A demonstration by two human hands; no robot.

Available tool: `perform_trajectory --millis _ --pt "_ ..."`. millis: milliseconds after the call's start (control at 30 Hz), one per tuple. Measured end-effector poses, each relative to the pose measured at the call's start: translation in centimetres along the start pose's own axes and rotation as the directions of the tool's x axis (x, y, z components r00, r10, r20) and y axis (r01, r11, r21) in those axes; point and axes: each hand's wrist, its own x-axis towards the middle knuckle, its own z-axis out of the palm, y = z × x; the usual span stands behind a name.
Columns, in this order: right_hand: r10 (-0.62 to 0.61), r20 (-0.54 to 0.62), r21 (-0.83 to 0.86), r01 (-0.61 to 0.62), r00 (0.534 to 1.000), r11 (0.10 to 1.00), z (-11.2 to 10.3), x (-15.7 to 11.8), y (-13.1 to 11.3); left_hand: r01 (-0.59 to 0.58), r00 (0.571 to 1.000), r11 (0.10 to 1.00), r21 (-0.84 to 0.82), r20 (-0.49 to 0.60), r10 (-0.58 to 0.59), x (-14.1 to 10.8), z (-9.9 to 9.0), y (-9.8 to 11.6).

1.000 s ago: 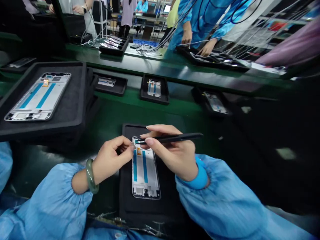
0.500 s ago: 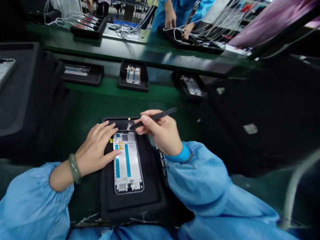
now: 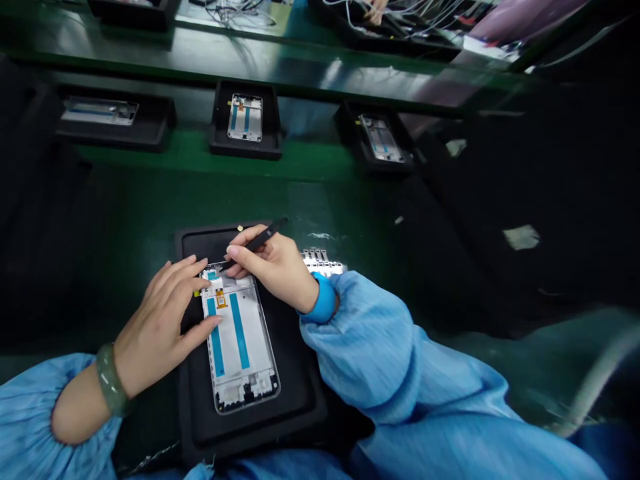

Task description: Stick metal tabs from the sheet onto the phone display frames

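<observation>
A silver phone frame (image 3: 255, 353) with two blue strips and an orange flex piece (image 3: 221, 299) lies in a black tray (image 3: 295, 400). My left hand (image 3: 163, 323), its fingers spread, rests on the frame's left edge and upper left part. Black tweezers (image 3: 267, 233) are pinched in my right hand (image 3: 273, 263), their tip down at the top edge of the frame. A small metal piece seems to be at the tip, partly hidden by my fingers. Behind my right wrist lies a sheet of small metal parts (image 3: 324, 267).
Three black trays with phone frames (image 3: 100, 112) (image 3: 245, 119) (image 3: 381, 139) stand along the back. Above them runs a green ledge (image 3: 210, 57). Beyond it, a co-worker's hand (image 3: 376, 12) is among cables. Dark stacks flank both sides.
My right hand has moved the tweezers from above the frame onto its top end, and the small metal piece went with them. The camera view has tilted down, and my left hand remains on the frame.
</observation>
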Motion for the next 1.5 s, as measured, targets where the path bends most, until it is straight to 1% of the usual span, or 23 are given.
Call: perform_trajectory --millis 300,500,700,800,933,1000,1067,1133,1167,1267,1400,1500 --pt "-0.030 0.002 -0.014 0.030 1.000 0.999 0.1 0.1 0.5 -0.015 1.000 1.000 0.010 -0.002 0.015 -0.1 -0.1 0.1" --pt "-0.031 0.002 -0.055 0.031 1.000 0.998 0.1 0.0 0.5 -0.033 0.999 0.999 0.022 -0.005 0.033 0.0 -0.1 0.1" --pt "-0.040 0.013 -0.075 0.041 0.999 0.996 0.1 0.1 0.5 -0.116 0.993 0.988 0.106 0.003 0.116 0.3 0.0 -0.4" --pt "-0.069 0.028 -0.128 0.072 0.997 0.989 0.1 0.1 0.7 -0.126 0.992 0.979 0.163 0.045 0.120 0.5 -0.1 -0.4" --pt "-0.126 0.041 -0.232 0.133 0.991 0.964 0.0 -0.1 0.8 -0.087 0.995 0.980 0.179 0.054 0.078 0.7 -0.3 0.0" --pt "-0.160 0.010 -0.206 0.159 0.987 0.966 0.0 -0.1 0.5 -0.069 0.997 0.982 0.178 0.051 0.061 0.7 -0.3 0.2" --pt "-0.189 -0.055 -0.135 0.180 0.980 0.974 -0.1 0.1 -0.1 -0.056 0.998 0.981 0.184 0.045 0.049 0.7 -0.2 0.3" --pt "-0.196 -0.101 -0.070 0.189 0.975 0.979 -0.1 0.5 -0.7 -0.047 0.998 0.981 0.190 0.041 0.040 0.6 -0.1 0.4" --pt "-0.192 -0.103 -0.049 0.188 0.976 0.981 0.0 0.7 -0.9 -0.042 0.999 0.980 0.193 0.039 0.036 0.6 0.0 0.4" --pt "-0.175 -0.055 -0.026 0.173 0.983 0.985 0.1 1.4 -0.9 -0.032 0.999 0.977 0.211 0.028 0.027 0.5 0.2 0.5" --pt "-0.135 -0.001 -0.060 0.135 0.991 0.989 0.3 1.8 0.1 -0.023 0.999 0.969 0.247 0.027 0.017 0.4 0.3 0.8" --pt "-0.144 0.014 -0.094 0.144 0.990 0.985 0.2 1.8 0.5 -0.031 0.999 0.963 0.269 0.028 0.024 0.4 0.4 0.9"
